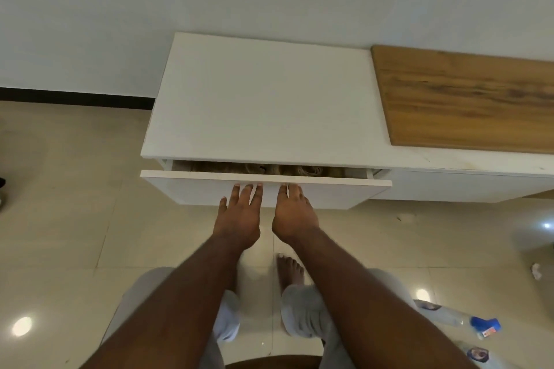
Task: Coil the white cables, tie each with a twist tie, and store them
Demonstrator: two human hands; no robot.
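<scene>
Two bare hands reach forward side by side in the head view, both laid against the white front panel of a drawer (263, 190) that stands open only a crack. The left hand (239, 213) has its fingers straight and slightly spread, tips touching the panel just under its top edge; its grip is wide and holds nothing. The right hand (293, 213) lies just beside it, fingers straight and close together, tips on the same edge; its grip is likewise wide and holds nothing. Through the narrow gap above the panel a tangle of pale, tan-looking material (269, 170) shows inside the drawer; whether this is the white cables cannot be told, and no cable is plainly seen elsewhere. The drawer belongs to a low white cabinet (263, 99) set against a pale wall, its top a flat white counter. To the right a wooden board (467, 99) lies on the same unit. Below, a bare foot (289, 269) stands on the glossy tiled floor (75, 219). At the lower right a clear plastic bottle (449, 316) and a blue-and-orange item (485, 326) lie on the floor.
</scene>
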